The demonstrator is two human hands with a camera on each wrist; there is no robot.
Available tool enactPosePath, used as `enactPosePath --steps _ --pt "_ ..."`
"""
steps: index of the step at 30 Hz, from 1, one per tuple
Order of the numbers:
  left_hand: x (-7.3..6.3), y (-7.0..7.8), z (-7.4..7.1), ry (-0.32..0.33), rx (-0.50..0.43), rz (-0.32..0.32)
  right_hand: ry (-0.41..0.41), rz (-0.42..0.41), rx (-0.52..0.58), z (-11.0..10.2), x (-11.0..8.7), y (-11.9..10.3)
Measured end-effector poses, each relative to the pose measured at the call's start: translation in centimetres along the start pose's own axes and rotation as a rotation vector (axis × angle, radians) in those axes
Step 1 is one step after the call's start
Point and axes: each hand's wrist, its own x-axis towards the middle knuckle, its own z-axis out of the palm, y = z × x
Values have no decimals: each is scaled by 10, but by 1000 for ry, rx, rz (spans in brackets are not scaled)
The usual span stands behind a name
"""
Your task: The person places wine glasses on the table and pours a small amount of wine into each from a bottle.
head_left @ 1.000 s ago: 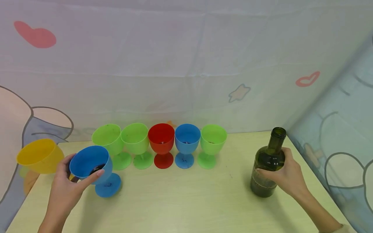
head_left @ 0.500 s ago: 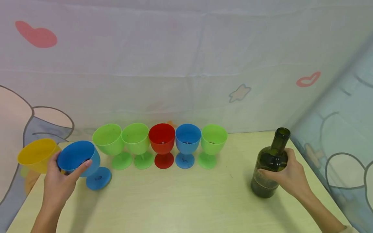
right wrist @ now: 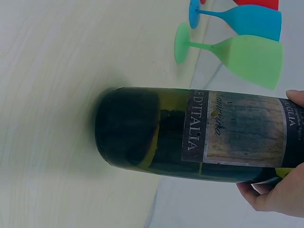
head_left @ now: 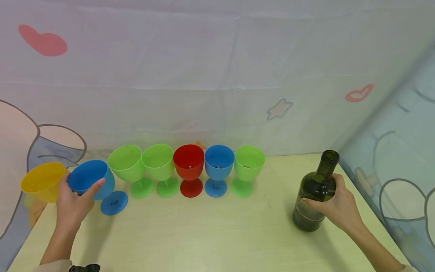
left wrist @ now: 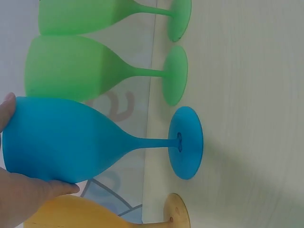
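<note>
My left hand [head_left: 72, 204] grips the bowl of a blue plastic goblet [head_left: 106, 189], thumb on one side and fingers on the other. This goblet is upright at the left end of the row, between a yellow goblet [head_left: 43, 185] and a green goblet [head_left: 126, 164]. In the left wrist view, its round foot [left wrist: 186, 142] is close to the tabletop; I cannot tell whether it touches. My right hand [head_left: 338, 207] holds a dark green glass wine bottle [head_left: 310, 192] by its upper body. The bottle is uncorked, leans slightly right, and bears a label [right wrist: 242, 130].
Further along the row are another green goblet [head_left: 158, 164], a red goblet [head_left: 188, 166], a second blue goblet [head_left: 219, 166] and a last green goblet [head_left: 249, 166]. Behind them hangs a printed cloth [head_left: 217, 75]. The pale table [head_left: 204, 234] extends in front.
My left hand has carried the blue goblet left and back, into the row beside the yellow one. The bottle in my right hand has shifted slightly right, then stayed nearly still.
</note>
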Motion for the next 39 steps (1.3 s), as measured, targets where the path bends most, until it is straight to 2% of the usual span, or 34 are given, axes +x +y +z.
enactPosePath --steps 13,26,33,39 --pt "23 2 2 -7 1 -18 2 -6 2 -2 0 1" --pt "39 3 12 15 -1 -35 -6 -16 1 -2 0 1" --pt "31 8 11 15 -18 -56 -4 -12 3 -2 0 3" --pt "12 24 1 18 50 26 2 -15 -4 -2 0 4"
